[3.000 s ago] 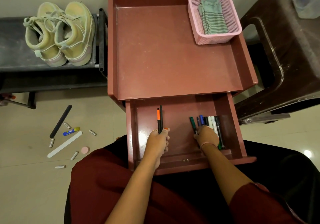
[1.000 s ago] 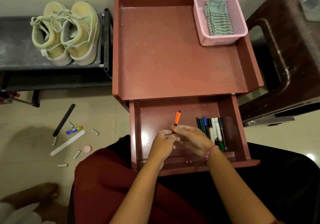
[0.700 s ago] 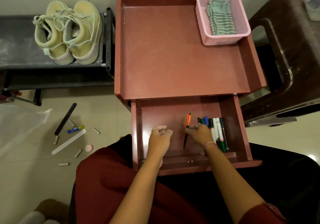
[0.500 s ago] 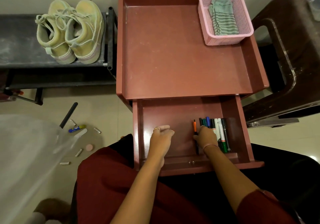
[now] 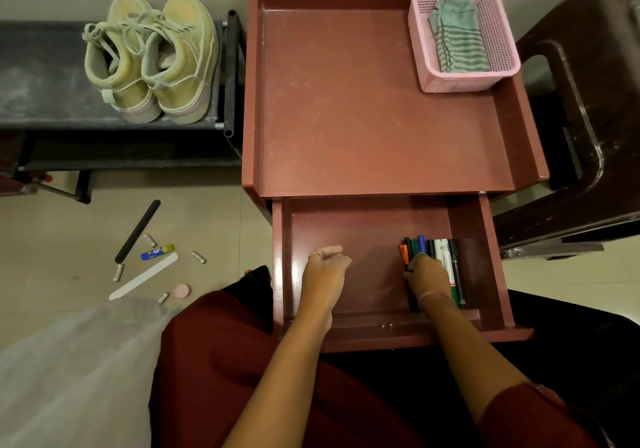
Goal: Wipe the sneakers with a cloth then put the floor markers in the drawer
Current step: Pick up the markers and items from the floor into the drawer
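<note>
Both hands inside open drawer [image 5: 485, 274], lower centre. Left hand [image 5: 323, 271] loosely curled, holds nothing, well apart from the markers [image 5: 440, 257]. Right hand [image 5: 427, 276] rests on the marker row at the drawer's right, fingers bent over them; actual grip cannot tell. Cloth [image 5: 457, 41] in pink basket [image 5: 450, 82], upper right. Sneakers [image 5: 152, 60] on rack, upper left.

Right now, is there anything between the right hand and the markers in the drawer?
Nothing visible. The right hand already rests on the row of markers at the right side of the open drawer, fingers over the orange-capped one. The left hand lies apart, further left in the drawer, holding nothing.
</note>
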